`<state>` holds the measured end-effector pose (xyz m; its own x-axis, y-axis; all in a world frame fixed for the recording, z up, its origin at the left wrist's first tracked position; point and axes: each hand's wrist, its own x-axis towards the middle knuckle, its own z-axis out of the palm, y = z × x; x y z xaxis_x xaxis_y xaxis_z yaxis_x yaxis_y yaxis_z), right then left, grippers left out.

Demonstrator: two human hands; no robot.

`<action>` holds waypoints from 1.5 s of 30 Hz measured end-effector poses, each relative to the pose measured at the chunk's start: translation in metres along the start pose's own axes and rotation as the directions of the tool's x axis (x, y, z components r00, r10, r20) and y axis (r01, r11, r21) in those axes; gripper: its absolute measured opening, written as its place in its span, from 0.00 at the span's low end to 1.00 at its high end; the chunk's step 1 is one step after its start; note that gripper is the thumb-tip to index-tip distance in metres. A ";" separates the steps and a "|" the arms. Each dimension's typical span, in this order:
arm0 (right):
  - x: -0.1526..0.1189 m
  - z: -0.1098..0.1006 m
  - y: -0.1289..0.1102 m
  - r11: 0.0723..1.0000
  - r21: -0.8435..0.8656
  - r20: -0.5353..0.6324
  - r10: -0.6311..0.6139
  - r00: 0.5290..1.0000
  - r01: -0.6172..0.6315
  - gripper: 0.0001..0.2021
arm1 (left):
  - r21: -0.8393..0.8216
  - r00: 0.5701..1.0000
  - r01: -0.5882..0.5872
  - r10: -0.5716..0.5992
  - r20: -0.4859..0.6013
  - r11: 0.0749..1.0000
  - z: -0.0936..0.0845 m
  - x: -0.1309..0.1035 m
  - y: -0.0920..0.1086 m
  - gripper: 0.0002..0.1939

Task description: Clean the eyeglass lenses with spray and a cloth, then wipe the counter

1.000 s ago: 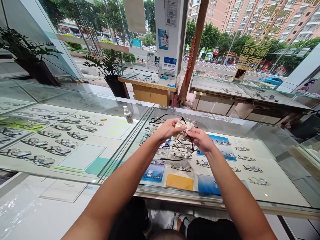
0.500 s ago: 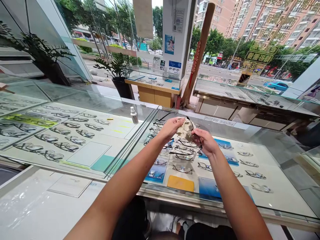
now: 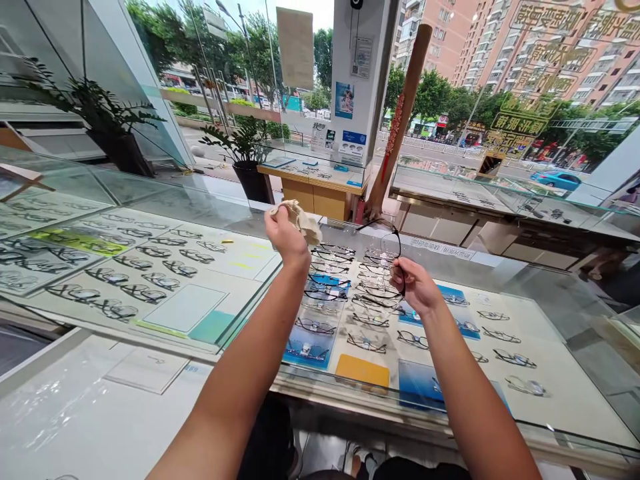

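My left hand is closed on a crumpled beige cloth, raised over the glass counter. To its right, my right hand pinches a pair of dark-framed eyeglasses at the bridge or rim. One lens and an arm of the glasses stick up above the fingers; the other parts blend with the frames under the glass. Cloth and eyeglasses are apart. Beneath both hands, rows of eyeglass frames lie inside the display case.
An orange case and blue display cards lie in the glass display case. More frames fill the left case. A wooden post, potted plants and a small display stand are farther back.
My left hand has moved left with the cloth, off the eyeglasses it was touching. My right hand still holds the eyeglasses in about the same place. The white bottle is now out of sight.
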<state>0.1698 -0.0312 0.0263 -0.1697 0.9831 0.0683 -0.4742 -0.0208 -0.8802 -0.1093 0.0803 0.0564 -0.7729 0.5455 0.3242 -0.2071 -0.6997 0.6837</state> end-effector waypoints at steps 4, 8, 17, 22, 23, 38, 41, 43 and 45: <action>0.003 -0.006 0.003 1.000 0.008 -0.017 0.001 1.000 -0.001 0.19 | 0.193 0.967 -0.172 0.202 -0.153 0.966 -0.014 0.030 0.003 0.13; 0.007 -0.014 0.006 1.000 0.005 -0.021 -0.014 1.000 0.014 0.18 | 0.405 0.924 -0.154 0.277 -0.264 0.901 -0.030 0.053 0.002 0.26; 0.013 -0.026 0.009 0.996 0.062 -0.096 -0.054 0.994 0.061 0.13 | 0.639 0.918 0.012 0.245 -0.312 0.769 -0.037 0.045 0.006 0.25; 0.015 -0.028 -0.001 0.970 0.176 -0.185 -0.133 0.974 0.166 0.11 | 0.536 0.881 -0.425 0.470 0.059 0.729 -0.015 -0.001 0.011 0.16; 0.015 -0.030 -0.005 0.962 0.187 -0.215 -0.158 0.964 0.199 0.11 | 0.483 0.877 -0.464 0.463 0.131 0.743 -0.010 -0.013 0.012 0.13; 0.020 -0.033 -0.003 0.942 0.016 -0.294 -0.315 0.902 0.334 0.21 | 0.439 0.443 0.063 -0.420 0.792 0.896 -0.001 -0.136 -0.005 0.20; 0.019 -0.030 -0.001 0.950 0.018 -0.269 -0.296 0.916 0.312 0.22 | 0.426 0.471 0.078 -0.410 0.781 0.902 -0.001 -0.134 -0.003 0.19; 0.018 -0.029 -0.001 0.954 0.006 -0.269 -0.288 0.919 0.301 0.22 | 0.411 0.494 0.077 -0.393 0.776 0.908 0.000 -0.133 0.000 0.19; 0.017 -0.028 -0.002 0.951 -0.042 -0.284 -0.305 0.909 0.306 0.22 | 0.397 0.525 0.068 -0.371 0.766 0.915 0.000 -0.133 0.003 0.18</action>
<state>0.1917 -0.0098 0.0159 0.2360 0.9516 0.1970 -0.4669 0.2889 -0.8358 -0.0076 0.0059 0.0153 0.1308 0.8995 0.4170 -0.0045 -0.4200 0.9075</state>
